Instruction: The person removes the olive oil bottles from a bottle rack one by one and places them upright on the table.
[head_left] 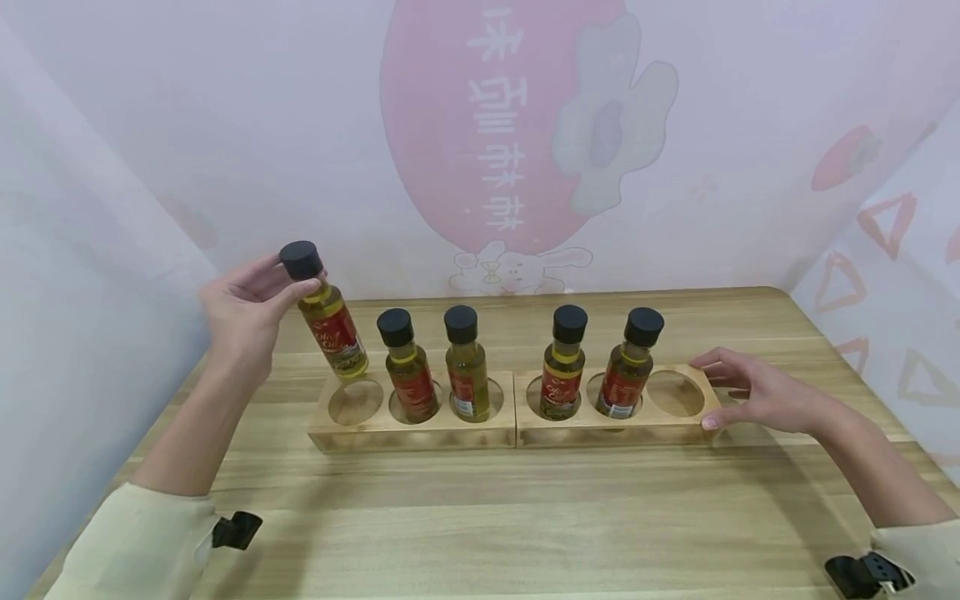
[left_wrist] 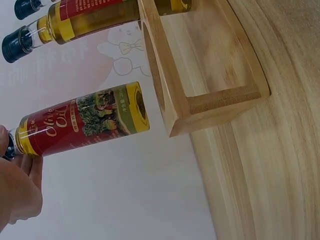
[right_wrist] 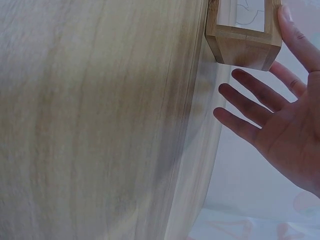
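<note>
My left hand point(head_left: 243, 312) pinches an olive oil bottle point(head_left: 333, 333) just below its black cap. This bottle leans, its base close over the round hole at the left end of the left wooden bottle rack point(head_left: 420, 437). In the left wrist view the red label and tree picture of the olive oil bottle point(left_wrist: 85, 120) show, beside the rack's end point(left_wrist: 215, 117). At the far right, my right hand point(head_left: 772, 392) grips the end of the right wooden rack point(head_left: 615, 436), thumb at the front corner and index finger at the back. Its other fingers point(right_wrist: 245, 105) stretch out past the rack's end point(right_wrist: 245, 50).
Two olive oil bottles point(head_left: 412, 383) point(head_left: 467, 375) stand in the left rack and two more point(head_left: 562, 375) point(head_left: 628, 375) in the right one. Both racks stand end to end on a wood-grain table point(head_left: 525, 525). Behind hangs a pale printed cloth point(head_left: 300, 125).
</note>
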